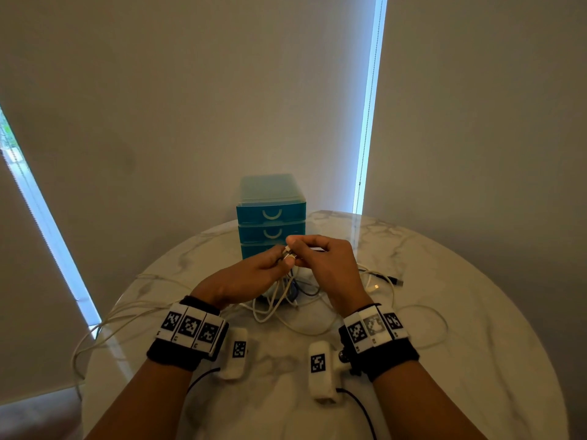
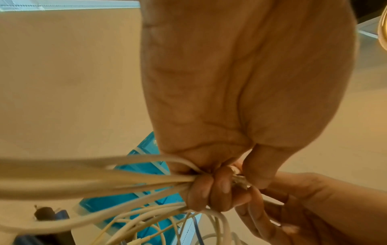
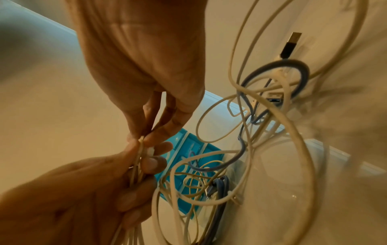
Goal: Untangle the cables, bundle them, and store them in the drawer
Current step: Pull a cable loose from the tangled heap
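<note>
Above the marble table [image 1: 444, 328], my left hand [image 1: 279, 258] grips a bunch of white cables [image 2: 146, 180] with curled fingers [image 2: 201, 190]. My right hand [image 1: 297, 249] meets it and pinches a white cable end [image 3: 142, 140] between thumb and fingertips [image 3: 167, 131]. The strands hang from both hands into a tangle of white and blue-grey cables [image 1: 286, 300] lying on the table under them. A blue-grey cable [image 3: 243, 149] loops through that tangle. The teal three-drawer unit [image 1: 271, 214] stands just behind my hands, and the upper two drawers are closed. My hands hide the bottom drawer's front.
A black USB plug [image 1: 397, 280] lies to the right of the tangle. Long white loops trail off the table's left edge [image 1: 95, 331] and across its right side [image 1: 438, 322]. A wall stands close behind the drawer unit.
</note>
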`<action>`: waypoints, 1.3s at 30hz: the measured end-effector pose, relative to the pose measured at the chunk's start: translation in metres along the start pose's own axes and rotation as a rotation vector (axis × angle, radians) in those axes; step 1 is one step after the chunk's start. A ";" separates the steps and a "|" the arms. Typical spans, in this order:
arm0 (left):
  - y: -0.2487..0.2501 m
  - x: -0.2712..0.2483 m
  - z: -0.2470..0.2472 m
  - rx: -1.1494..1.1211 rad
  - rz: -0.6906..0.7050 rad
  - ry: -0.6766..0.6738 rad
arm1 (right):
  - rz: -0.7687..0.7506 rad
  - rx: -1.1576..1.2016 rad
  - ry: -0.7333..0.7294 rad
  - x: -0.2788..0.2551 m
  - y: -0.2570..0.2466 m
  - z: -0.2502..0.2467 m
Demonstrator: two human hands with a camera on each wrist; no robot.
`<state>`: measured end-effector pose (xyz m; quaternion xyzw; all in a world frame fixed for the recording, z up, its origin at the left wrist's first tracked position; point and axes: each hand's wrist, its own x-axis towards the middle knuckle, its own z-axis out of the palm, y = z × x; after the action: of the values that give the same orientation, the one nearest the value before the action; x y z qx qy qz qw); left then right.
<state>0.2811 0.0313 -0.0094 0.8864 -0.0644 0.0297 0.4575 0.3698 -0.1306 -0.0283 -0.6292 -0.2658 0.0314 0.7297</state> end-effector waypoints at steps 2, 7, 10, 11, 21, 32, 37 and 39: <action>-0.003 0.000 -0.002 0.065 0.028 -0.012 | 0.021 0.001 -0.025 -0.001 -0.001 0.000; -0.010 0.010 -0.002 0.199 0.058 0.098 | 0.019 0.119 0.008 0.001 -0.002 0.001; -0.009 0.013 -0.004 0.225 0.071 0.171 | 0.024 0.215 0.038 0.002 -0.002 0.004; -0.009 0.013 -0.005 0.231 0.070 0.183 | 0.020 0.207 0.029 0.002 -0.002 0.005; 0.008 0.008 -0.033 -0.335 0.037 0.572 | 0.134 -0.396 -0.367 0.006 -0.024 -0.018; 0.018 0.000 -0.011 -0.097 0.071 0.279 | -0.048 0.150 0.360 0.013 -0.032 -0.073; 0.027 0.005 -0.004 -0.076 0.060 0.223 | -0.048 0.246 0.427 0.007 -0.043 -0.078; 0.031 0.011 -0.002 -0.128 0.042 0.267 | -0.059 0.225 0.407 0.005 -0.045 -0.073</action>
<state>0.2881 0.0141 0.0176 0.8420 -0.0234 0.1529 0.5168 0.3925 -0.2041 0.0106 -0.5290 -0.1263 -0.0879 0.8345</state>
